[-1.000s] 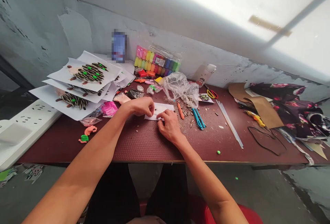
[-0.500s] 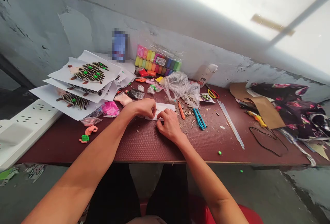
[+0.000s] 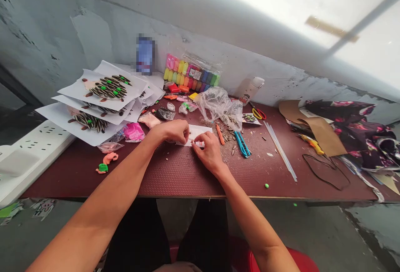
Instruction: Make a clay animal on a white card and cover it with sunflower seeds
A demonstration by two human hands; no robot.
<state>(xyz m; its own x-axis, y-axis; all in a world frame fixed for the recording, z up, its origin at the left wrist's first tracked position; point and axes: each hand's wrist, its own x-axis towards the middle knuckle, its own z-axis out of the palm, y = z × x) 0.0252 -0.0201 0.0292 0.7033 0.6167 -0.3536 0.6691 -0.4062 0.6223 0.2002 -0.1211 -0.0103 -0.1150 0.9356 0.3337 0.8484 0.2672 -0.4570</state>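
A small white card [image 3: 197, 128] lies on the table with both hands over it. My left hand [image 3: 176, 131] is closed, fingers curled down at the card's left part; whatever they hold is hidden. Over the card's right part, my right hand [image 3: 208, 150] has thumb and forefinger brought together in a pinch. Small reddish marks or bits show on the card by these fingertips, too small to name. Just right of the card are an orange cutter-like tool [image 3: 220, 134] and scattered striped sunflower seeds [image 3: 233, 122].
Stacked white sheets [image 3: 104, 92] with seed hedgehogs stand at left beside a white power strip [image 3: 40, 147]. Behind are coloured clay packs [image 3: 190, 74], a clear plastic bag [image 3: 214, 101] and a white bottle [image 3: 251, 89]. Rightward lie a blue cutter [image 3: 242, 144], scissors [image 3: 258, 113] and clear sticks [image 3: 280, 151].
My right hand has shifted slightly right and its fingers have drawn into a pinch, uncovering more of the card and the reddish bits. My left hand stays in place.
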